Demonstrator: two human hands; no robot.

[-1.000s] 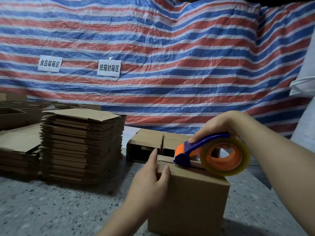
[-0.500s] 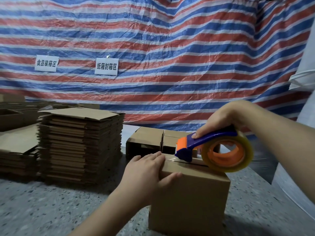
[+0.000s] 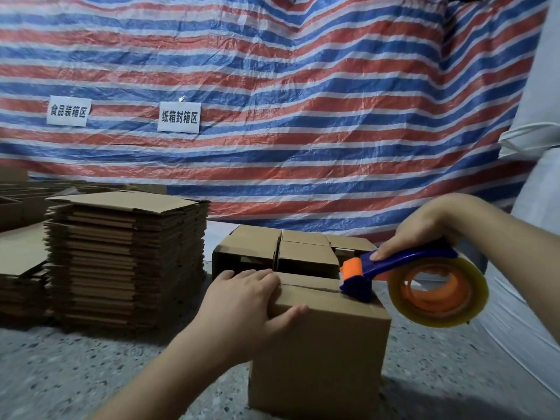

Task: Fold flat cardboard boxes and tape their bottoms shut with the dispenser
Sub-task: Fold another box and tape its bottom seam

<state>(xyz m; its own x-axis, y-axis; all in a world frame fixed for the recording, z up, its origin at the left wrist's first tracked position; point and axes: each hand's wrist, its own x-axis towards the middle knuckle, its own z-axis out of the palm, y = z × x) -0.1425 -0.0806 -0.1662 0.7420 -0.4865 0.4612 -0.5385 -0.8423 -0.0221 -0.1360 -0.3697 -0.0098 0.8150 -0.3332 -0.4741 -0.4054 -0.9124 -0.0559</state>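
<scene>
A folded cardboard box stands on the floor in front of me, its closed flaps facing up with the seam running left to right. My left hand lies over the box's top left edge, fingers on the flaps and thumb on the front face. My right hand grips the blue handle of the tape dispenser. Its orange and blue head touches the seam near the box's right edge, and the clear tape roll hangs past that edge.
A tall stack of flat boxes stands at the left, with lower piles beside it. Several folded boxes sit right behind the one I hold. A striped tarp hangs behind, white sacks at right, speckled floor below.
The dispenser has slid right along the seam, from near the middle to the right edge. My left hand has settled flatter over the box's top left edge.
</scene>
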